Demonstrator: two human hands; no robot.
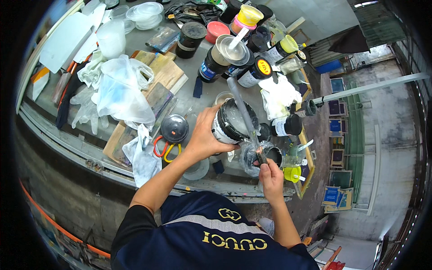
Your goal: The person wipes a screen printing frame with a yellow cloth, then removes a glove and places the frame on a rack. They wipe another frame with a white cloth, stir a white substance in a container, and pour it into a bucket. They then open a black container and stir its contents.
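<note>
My left hand [204, 135] grips a black tub [220, 128] with a pale label, fingers and thumb round its side. The tub is tilted and open at the top, and greyish paste coats its inside. In my right hand [271, 177] is the handle of a long grey spatula [245, 112]. Its blade lies across the tub's mouth, and its tip reaches past the far rim. Beside my right hand stands a dark open container [273, 156] with clear plastic film [252, 157] around it. Left of my left wrist are scissors [160, 150] with red and yellow handles and a round black lid [174, 128].
Several labelled jars crowd the far side, including a black jar with a yellow-orange lid [263, 67]. Wood blocks [164, 74], a clear plastic bag [119, 87] and stacked clear cups [111, 38] lie left. White cloth [280, 93] and a yellow cup [292, 173] sit right, near a wooden frame [307, 182].
</note>
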